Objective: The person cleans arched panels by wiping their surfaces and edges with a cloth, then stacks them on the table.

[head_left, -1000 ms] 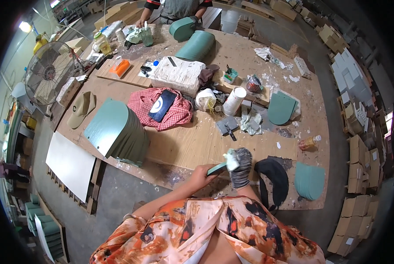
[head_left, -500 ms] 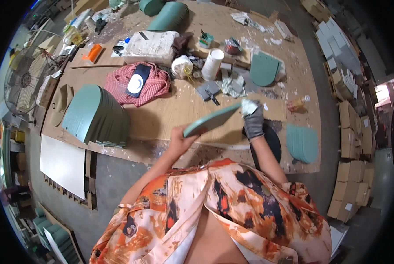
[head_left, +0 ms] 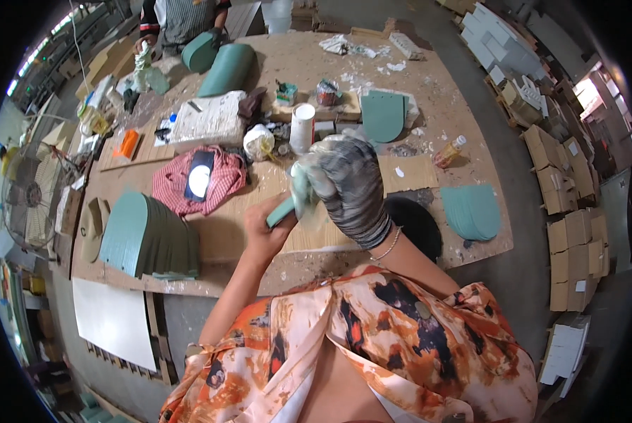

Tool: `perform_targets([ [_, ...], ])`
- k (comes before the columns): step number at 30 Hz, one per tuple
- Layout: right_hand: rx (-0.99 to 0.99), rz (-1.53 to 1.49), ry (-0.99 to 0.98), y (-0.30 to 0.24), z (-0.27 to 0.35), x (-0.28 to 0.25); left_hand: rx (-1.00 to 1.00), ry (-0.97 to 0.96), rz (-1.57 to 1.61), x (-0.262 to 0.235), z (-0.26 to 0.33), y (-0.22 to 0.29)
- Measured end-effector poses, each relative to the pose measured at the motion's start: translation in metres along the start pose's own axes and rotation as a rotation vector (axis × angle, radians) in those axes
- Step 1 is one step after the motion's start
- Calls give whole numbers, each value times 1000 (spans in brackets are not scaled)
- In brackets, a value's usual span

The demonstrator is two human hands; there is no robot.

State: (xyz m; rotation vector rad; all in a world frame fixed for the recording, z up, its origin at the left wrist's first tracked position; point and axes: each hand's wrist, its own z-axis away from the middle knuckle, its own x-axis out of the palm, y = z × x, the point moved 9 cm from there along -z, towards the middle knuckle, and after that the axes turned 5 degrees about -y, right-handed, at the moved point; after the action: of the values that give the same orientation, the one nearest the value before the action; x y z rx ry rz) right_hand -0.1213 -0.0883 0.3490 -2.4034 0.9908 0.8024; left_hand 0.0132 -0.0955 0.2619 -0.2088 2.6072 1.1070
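Not much packaging around, honestly. Brown cardboard boxes (head_left: 566,190) were piled in stacks along the floor on the right, with flat white cartons (head_left: 566,352) lower down near the right edge. On the tabletop (head_left: 429,92), a small bottle (head_left: 448,151) with amber liquid lay tilted on the right side. A dark phone (head_left: 199,176) with a glaring screen sat on the red checked cloth (head_left: 221,190), left of middle.

Bare desk (head_left: 316,243) lies at centre frame, under the raised hands, and runs open toward the lower edge. Left of it a stack of green arched panels (head_left: 147,240) blocks the way; upper left a checked cloth (head_left: 221,182) lies close. Above centre a white cylinder (head_left: 302,127) and small pots crowd the desk. At right, flat green pieces (head_left: 471,211) take the corner.
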Motion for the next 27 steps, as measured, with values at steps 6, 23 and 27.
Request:
perform_targets([
  [6, 707, -904, 204, 113, 46, 12, 82, -103, -48, -26, -22, 23],
  [23, 777, -1580, 33, 142, 106, 88, -593, 282, 959, -23, -30, -24],
  [27, 740, -1531, -27, 100, 81, 65, -611, 294, 924, -29, -22, -37],
])
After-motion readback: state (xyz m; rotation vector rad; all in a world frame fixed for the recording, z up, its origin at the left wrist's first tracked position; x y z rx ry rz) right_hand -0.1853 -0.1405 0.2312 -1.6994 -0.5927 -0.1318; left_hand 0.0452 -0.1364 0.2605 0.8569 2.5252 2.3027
